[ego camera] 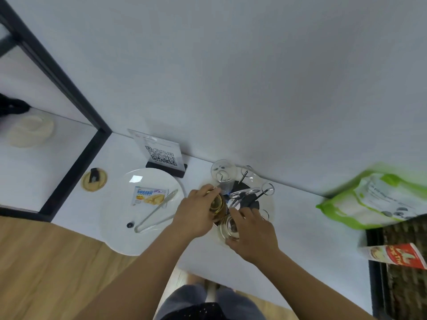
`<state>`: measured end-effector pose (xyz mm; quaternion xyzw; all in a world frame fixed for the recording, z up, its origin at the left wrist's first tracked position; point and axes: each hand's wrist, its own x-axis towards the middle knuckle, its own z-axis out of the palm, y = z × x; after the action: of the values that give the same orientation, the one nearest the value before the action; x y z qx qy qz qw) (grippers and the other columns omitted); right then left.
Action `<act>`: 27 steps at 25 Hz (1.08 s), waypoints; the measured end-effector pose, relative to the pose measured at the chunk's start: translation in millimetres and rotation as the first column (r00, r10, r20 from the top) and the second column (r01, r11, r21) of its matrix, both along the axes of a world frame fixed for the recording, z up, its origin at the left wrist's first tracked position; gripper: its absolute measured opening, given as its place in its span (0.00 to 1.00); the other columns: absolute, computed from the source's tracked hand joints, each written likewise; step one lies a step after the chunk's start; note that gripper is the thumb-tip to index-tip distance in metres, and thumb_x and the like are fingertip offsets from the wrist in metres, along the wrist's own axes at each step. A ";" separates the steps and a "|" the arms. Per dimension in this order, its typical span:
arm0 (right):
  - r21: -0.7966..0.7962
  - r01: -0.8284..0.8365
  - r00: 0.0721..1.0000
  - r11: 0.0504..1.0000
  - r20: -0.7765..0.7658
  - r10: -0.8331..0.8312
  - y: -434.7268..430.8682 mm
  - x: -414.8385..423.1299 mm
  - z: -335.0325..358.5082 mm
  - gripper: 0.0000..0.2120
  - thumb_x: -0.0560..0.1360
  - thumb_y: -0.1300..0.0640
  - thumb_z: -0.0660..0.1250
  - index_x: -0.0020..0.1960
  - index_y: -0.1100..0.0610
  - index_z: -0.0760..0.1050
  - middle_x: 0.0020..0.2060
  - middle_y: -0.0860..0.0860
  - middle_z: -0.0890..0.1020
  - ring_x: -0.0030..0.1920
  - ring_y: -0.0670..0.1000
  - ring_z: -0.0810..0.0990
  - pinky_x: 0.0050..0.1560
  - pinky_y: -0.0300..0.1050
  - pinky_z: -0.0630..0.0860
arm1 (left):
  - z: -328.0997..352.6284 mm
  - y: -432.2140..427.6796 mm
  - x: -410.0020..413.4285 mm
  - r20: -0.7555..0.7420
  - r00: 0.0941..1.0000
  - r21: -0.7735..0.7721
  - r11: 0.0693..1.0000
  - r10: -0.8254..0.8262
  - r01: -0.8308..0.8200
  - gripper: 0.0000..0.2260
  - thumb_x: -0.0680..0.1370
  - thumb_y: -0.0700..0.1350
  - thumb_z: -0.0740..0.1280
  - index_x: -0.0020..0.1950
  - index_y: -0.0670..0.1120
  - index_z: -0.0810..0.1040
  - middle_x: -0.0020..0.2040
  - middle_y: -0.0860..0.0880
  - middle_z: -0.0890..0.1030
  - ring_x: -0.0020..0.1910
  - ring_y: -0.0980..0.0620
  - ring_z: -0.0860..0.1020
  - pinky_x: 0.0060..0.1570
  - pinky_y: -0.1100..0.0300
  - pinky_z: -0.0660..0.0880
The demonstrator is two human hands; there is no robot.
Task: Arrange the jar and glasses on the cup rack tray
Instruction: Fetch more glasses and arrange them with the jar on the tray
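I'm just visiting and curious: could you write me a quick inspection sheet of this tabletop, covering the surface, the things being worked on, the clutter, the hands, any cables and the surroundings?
Surface: white table against a pale wall.
Job's things: cup rack tray with wire loop pegs; one clear glass upturned on a far peg; an amber jar and a second glass held at the tray's near side.
Clutter: white plate holding a snack packet and tongs; QR code stand; green bag, blurred; red-and-white carton.
Hands: left hand grips the jar; right hand grips the near glass.
Cables: nothing seen.
Surroundings: black-framed mirror on the left, wooden floor below.
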<state>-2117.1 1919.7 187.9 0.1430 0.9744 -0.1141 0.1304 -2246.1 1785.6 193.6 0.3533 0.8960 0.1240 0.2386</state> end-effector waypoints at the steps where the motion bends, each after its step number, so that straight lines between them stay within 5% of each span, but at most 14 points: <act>1: -0.019 0.003 1.000 1.000 -0.017 -0.004 0.6 -0.5 3.4 0.34 0.68 0.36 0.68 0.70 0.46 0.63 0.61 0.48 0.74 0.59 0.51 0.72 0.45 0.44 0.73 | -0.4 0.3 -0.8 0.004 1.000 -0.002 1.000 0.005 -0.005 0.34 0.72 0.43 0.69 0.76 0.54 0.60 0.75 0.52 0.63 0.67 0.44 0.67 0.58 0.48 0.74; 10: -0.163 0.172 0.876 0.972 -0.426 -0.226 32.4 0.5 77.7 0.33 0.60 0.34 0.67 0.62 0.44 0.71 0.49 0.46 0.74 0.43 0.48 0.77 0.32 0.34 0.63 | -4.6 11.9 -12.8 0.013 1.000 0.016 1.000 0.004 -0.004 0.38 0.72 0.37 0.68 0.78 0.54 0.57 0.79 0.50 0.56 0.75 0.43 0.57 0.66 0.44 0.69; 15: -0.081 0.145 0.937 0.986 -0.308 -0.164 41.4 10.6 67.6 0.32 0.62 0.34 0.70 0.62 0.46 0.72 0.50 0.47 0.75 0.42 0.50 0.78 0.33 0.39 0.67 | 0.9 21.2 -13.3 -0.024 0.999 -0.048 0.998 0.027 -0.028 0.38 0.72 0.40 0.70 0.78 0.54 0.57 0.80 0.49 0.53 0.77 0.42 0.52 0.71 0.43 0.62; 17: -0.051 0.115 0.966 0.992 -0.228 -0.124 37.2 11.3 50.8 0.33 0.64 0.33 0.70 0.64 0.46 0.71 0.52 0.47 0.75 0.47 0.50 0.78 0.35 0.40 0.70 | 9.3 22.1 -6.6 -0.104 0.991 0.019 0.996 0.086 -0.084 0.32 0.72 0.42 0.70 0.75 0.52 0.64 0.78 0.47 0.60 0.76 0.41 0.57 0.70 0.43 0.61; 21: 0.001 0.098 0.987 0.995 -0.129 -0.097 29.3 4.7 23.7 0.35 0.65 0.36 0.71 0.68 0.47 0.68 0.58 0.48 0.77 0.55 0.52 0.77 0.41 0.45 0.74 | 12.9 18.6 21.6 -0.349 0.934 0.204 0.979 0.074 -0.002 0.13 0.71 0.44 0.68 0.55 0.48 0.78 0.54 0.47 0.79 0.52 0.45 0.76 0.48 0.49 0.72; 25: 0.028 0.100 0.993 0.995 -0.073 -0.098 24.5 8.8 4.0 0.33 0.68 0.38 0.70 0.69 0.46 0.66 0.59 0.47 0.77 0.55 0.52 0.75 0.37 0.44 0.69 | 2.2 12.2 42.1 -0.152 0.987 0.052 0.998 0.042 -0.035 0.11 0.78 0.51 0.63 0.59 0.50 0.76 0.53 0.50 0.81 0.50 0.48 0.77 0.46 0.54 0.75; 27: 0.042 0.102 0.994 0.994 -0.044 -0.100 23.5 14.1 -1.2 0.33 0.69 0.38 0.69 0.69 0.46 0.64 0.61 0.47 0.75 0.57 0.52 0.74 0.38 0.44 0.71 | -0.3 11.2 40.9 -0.192 0.981 0.009 1.000 0.011 -0.009 0.11 0.79 0.52 0.62 0.58 0.51 0.76 0.52 0.50 0.82 0.50 0.49 0.77 0.45 0.54 0.75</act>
<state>-2103.1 1943.2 186.7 0.1927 0.9707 -0.1020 0.1011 -2205.3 1796.8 193.3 0.3602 0.9160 0.0944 0.1490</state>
